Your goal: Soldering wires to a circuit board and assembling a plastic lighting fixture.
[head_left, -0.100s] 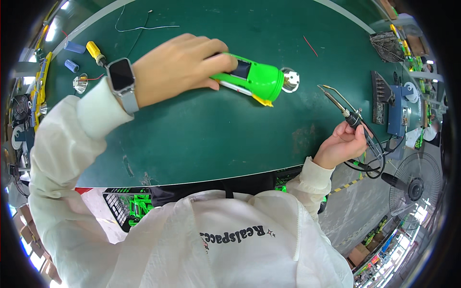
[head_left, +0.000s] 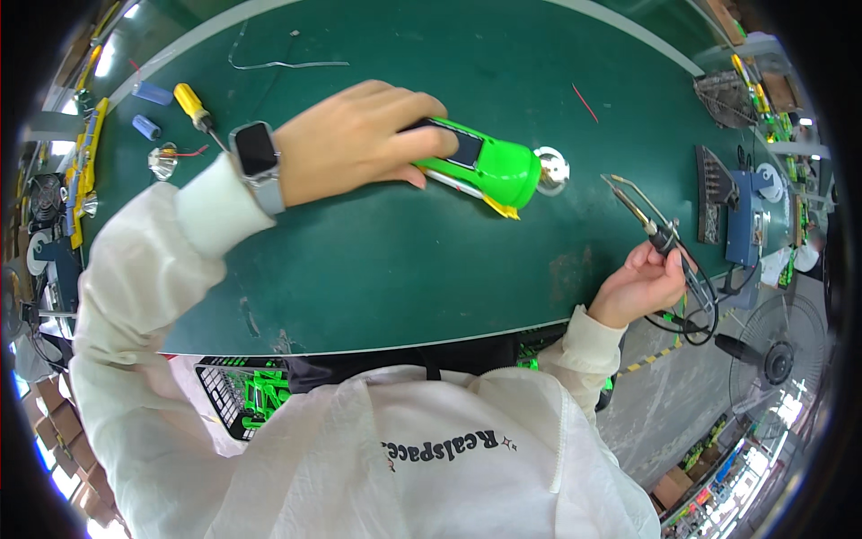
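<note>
My left hand (head_left: 355,144) is wrapped from above round a green flashlight body (head_left: 509,171) with a dark panel on its side. The body lies tilted over the table, and a yellow piece (head_left: 503,209) shows along its lower edge. At its open end sits a shiny round lamp reflector (head_left: 554,169) with a white back; whether the two touch I cannot tell. On the right, my right hand (head_left: 639,284) grips a soldering iron (head_left: 663,239) by its black handle. A thin bent tube runs alongside to its tip, which points toward the reflector but stays apart from it.
On the green table (head_left: 386,278) at left lie a yellow-handled screwdriver (head_left: 190,103), blue cylindrical cells (head_left: 146,127) and another reflector (head_left: 162,162) with a red wire. A loose red wire (head_left: 585,103) lies farther back. At right stand a blue soldering station (head_left: 742,216) and a fan (head_left: 778,355).
The whole view has shifted slightly, so things appear a little lower and farther right. Both hands keep their holds on the flashlight body and the soldering iron.
</note>
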`<state>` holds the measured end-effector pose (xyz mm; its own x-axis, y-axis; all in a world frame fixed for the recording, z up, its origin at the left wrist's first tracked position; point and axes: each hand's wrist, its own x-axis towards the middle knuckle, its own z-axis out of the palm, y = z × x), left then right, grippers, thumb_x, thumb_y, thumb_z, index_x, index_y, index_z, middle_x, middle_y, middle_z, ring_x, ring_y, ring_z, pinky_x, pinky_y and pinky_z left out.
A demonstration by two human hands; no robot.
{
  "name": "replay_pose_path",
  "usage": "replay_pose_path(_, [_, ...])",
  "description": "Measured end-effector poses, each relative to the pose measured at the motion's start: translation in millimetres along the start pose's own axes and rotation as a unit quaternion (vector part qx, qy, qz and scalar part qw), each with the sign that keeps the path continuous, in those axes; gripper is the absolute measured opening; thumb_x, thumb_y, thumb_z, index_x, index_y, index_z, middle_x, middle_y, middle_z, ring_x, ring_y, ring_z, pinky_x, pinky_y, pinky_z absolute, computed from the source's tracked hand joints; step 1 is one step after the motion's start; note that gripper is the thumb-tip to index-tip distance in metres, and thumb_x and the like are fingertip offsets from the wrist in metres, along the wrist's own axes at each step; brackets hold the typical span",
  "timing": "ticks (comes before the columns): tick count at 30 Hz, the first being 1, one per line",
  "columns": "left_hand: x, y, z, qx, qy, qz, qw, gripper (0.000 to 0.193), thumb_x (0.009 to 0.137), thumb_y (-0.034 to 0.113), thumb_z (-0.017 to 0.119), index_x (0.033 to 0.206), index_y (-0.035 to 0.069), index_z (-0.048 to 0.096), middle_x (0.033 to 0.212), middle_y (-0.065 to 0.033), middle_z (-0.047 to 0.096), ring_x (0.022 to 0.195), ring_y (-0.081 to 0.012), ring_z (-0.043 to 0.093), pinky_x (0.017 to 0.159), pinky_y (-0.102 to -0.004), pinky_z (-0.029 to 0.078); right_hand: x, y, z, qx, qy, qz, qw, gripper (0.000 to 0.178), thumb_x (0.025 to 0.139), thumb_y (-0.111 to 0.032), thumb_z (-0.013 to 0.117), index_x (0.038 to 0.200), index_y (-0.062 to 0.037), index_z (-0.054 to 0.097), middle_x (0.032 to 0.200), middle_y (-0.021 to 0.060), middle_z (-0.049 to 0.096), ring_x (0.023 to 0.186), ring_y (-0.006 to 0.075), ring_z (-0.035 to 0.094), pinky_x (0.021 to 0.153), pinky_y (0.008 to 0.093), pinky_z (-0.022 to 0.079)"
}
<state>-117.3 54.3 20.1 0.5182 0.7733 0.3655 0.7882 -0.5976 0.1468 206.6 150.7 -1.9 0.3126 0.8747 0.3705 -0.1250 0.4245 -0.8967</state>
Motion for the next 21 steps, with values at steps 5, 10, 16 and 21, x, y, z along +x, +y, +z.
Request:
replay_pose_path(5, [6.4,-11.6,0.4,0.011,-0.021,0.049,0.999,0.042,0.089,0.038,0.06,0.126,0.02,0.053,0.121,-0.0113,0.058,0.102,-0.0303,0.061,0.087,-0.0398,0.052,4.8,2.9,-6.1,0.021,0.005,0.005,1.0,0.022,0.091,-0.023,0.052,0.078,-0.0058,0.047,0.069,0.0027,0.043,0.052,0.011,0.04,0.046,0.0237,0.027])
replay_pose_path(10, [-11.1,-11.5,-9.9,0.107,-0.045,0.014,0.993,0.053,0.093,0.036,0.055,0.144,0.039,0.042,0.11,-0.0062,0.057,0.096,-0.0213,0.059,0.079,-0.0341,0.05,5.4,5.1,-11.1,0.026,0.029,0.02,0.999,0.021,0.094,-0.023,0.048,0.079,-0.007,0.048,0.071,0.0018,0.044,0.054,0.0105,0.041,0.049,0.0228,0.028])
replay_pose_path(16, [2.3,-38.2,-17.3,0.16,0.064,-0.058,0.983,0.063,0.087,0.027,0.066,0.145,0.04,0.044,0.094,-0.0088,0.055,0.081,-0.0235,0.059,0.068,-0.0336,0.049,4.2,4.8,-15.6,0.051,0.029,0.042,0.997,0.024,0.097,-0.024,0.046,0.08,-0.0066,0.051,0.071,0.0017,0.048,0.057,0.0104,0.042,0.056,0.0247,0.03])
replay_pose_path(21, [74.3,-133.5,-15.3,0.25,0.127,-0.177,0.943,0.06,0.092,0.031,0.064,0.147,0.036,0.04,0.093,-0.0115,0.057,0.085,-0.0273,0.06,0.074,-0.0375,0.051,5.3,7.0,-19.8,0.058,0.027,0.064,0.996,0.026,0.096,-0.027,0.049,0.08,-0.0063,0.052,0.072,0.0021,0.049,0.057,0.0112,0.041,0.059,0.0259,0.031])
